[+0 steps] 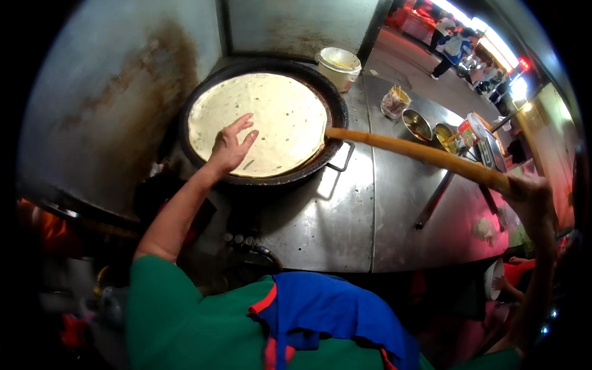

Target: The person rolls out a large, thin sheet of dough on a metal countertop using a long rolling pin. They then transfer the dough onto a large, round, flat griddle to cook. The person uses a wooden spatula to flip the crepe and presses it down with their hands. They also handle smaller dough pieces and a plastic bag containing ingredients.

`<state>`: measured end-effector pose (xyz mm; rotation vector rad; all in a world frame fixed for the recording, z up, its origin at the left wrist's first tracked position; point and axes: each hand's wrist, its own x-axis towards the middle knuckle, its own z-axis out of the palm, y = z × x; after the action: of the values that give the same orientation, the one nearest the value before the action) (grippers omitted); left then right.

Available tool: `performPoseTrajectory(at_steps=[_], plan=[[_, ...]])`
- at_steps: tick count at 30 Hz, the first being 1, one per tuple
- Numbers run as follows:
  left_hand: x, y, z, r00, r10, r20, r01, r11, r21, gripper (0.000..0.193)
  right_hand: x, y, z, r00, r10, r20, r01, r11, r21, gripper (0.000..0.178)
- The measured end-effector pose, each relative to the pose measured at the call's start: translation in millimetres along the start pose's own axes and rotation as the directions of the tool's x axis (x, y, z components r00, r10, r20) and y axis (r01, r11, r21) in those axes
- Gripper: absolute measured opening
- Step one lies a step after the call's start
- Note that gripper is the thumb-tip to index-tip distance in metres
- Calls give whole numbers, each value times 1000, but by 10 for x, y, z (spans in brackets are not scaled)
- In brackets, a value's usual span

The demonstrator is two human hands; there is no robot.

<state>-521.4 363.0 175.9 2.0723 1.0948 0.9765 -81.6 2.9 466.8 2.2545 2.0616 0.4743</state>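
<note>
A large round of pale dough (271, 117) with green flecks lies flat in a wide black pan (342, 111). Over its lower left part is my left hand (230, 147), fingers spread and holding nothing; whether the fingertips touch the dough I cannot tell. My right hand (531, 196), out at the right, is wrapped round the thick end of a long wooden rolling pin (419, 157). The pin slants up to the left, and its thin tip is at the dough's right edge by the pan's rim.
A white tub (339, 66) stands behind the pan. On the steel counter (342, 231) at right are a glass jar (395, 102), metal bowls (416, 125), a scale (491, 151) and a dark-handled tool (435, 200). A stained metal wall (117, 105) borders the left. People are beyond the counter.
</note>
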Motion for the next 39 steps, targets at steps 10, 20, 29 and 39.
performPoseTrajectory(at_steps=[10,20,29,39], plan=[[-1209,252,-279,974,-224,25,216,894,-392,44,-393,382,1356,936,235,264,-353,569,743,32],[-1651,400,-183,969,-241,54,239,858,-454,44,1319,-1025,3127,990,128,65,-138,733,666,46],[-1919,416,173,907,-323,272,421,740,-525,37,2131,-1602,3538,963,88,255,-242,700,672,36],[-1356,522,1503,839,-135,527,529,427,-733,61,1453,-2086,3052,859,241,451,-509,322,798,33]])
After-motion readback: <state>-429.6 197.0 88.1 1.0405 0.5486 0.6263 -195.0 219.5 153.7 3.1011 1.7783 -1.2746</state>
